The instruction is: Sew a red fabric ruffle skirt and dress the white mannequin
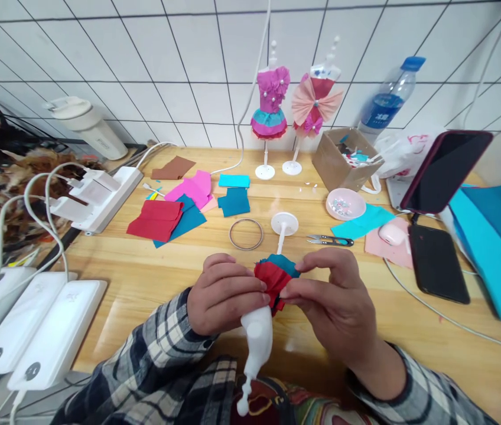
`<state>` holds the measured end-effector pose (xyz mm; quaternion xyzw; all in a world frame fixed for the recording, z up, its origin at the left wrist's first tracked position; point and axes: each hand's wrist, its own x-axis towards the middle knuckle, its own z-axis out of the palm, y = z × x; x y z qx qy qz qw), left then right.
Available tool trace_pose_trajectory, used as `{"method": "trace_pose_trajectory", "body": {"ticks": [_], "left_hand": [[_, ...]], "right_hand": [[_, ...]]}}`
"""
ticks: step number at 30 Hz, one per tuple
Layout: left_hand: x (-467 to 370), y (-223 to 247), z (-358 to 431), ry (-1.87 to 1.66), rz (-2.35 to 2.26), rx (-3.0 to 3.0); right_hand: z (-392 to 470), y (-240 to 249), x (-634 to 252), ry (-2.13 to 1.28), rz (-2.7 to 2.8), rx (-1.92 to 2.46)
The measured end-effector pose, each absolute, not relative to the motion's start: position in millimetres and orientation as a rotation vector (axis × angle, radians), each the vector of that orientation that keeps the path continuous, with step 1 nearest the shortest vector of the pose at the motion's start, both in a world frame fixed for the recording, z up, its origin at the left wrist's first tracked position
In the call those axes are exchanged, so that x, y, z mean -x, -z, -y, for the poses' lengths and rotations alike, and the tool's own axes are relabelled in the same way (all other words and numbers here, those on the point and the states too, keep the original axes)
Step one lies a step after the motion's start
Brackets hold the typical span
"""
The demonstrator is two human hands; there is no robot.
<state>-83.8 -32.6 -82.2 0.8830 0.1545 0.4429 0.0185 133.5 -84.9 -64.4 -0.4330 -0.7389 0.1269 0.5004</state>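
A small white mannequin [258, 336] lies tilted toward me, its round base pointing away over the table. Red cloth [272, 278] with a teal layer [283, 262] wraps its lower body. My left hand [226, 294] is closed around the mannequin and the red cloth from the left. On the right, my right hand [337, 298] pinches the edge of the cloth between thumb and fingers. A metal ring [246, 221] and small scissors [330, 240] lie just beyond my hands.
Two dressed mannequins [270, 97] stand by the tiled wall. Fabric pieces [155, 218] lie at left, near a power strip [109, 200]. Rightward are a bead bowl [345, 211], a cardboard box [332, 165], a bottle [386, 100] and phones [439, 262].
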Motion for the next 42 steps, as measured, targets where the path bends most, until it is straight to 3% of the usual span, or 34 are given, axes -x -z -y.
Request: {"method": "trace_pose_trajectory", "body": {"ticks": [20,32,42], "left_hand": [[83,85,30,-1.424,-0.443,-2.647],[76,82,28,-1.505,-0.433,-2.591],[81,85,29,-1.447,-0.416,-2.566]], "right_hand": [[83,102,-135,-0.267,1.760,0.993],[83,97,-136,-0.145,1.905,0.908],[81,93,-131,-0.258,1.889,0.909]]}}
